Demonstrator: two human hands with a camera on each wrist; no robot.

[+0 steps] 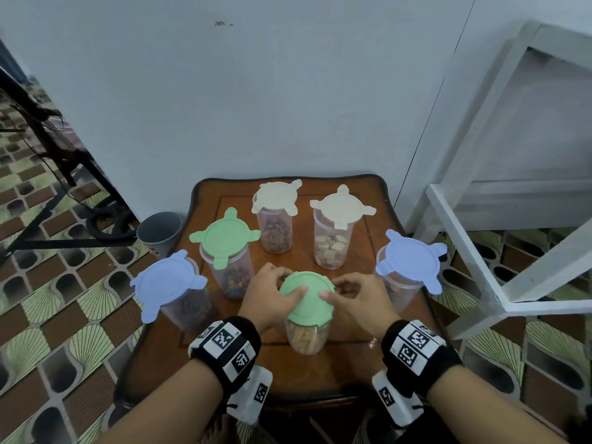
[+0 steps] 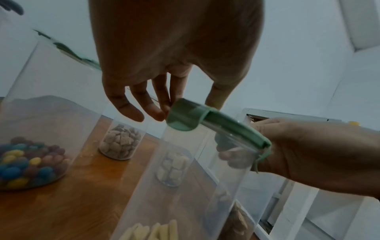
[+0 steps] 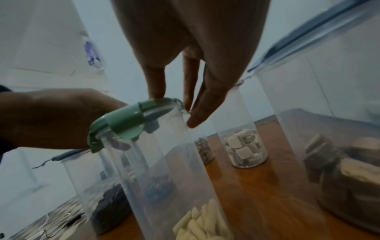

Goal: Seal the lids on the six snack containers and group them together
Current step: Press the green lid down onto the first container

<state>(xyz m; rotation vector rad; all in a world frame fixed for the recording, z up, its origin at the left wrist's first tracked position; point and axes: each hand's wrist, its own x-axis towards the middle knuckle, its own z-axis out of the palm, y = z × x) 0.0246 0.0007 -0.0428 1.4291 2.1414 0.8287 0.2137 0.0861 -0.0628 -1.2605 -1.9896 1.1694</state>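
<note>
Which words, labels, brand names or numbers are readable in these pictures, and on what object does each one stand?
None can be read.
The wristbands carry only black-and-white square code patterns, no letters.
The snack containers and their lids show no print.

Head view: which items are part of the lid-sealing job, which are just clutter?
Job:
- near green-lid container, both hands on its lid: left hand, right hand
- second green-lid container
- two cream-lid containers
- two blue-lid containers
- wooden table

Clutter:
- grey bin
- white frame
- black stand
</note>
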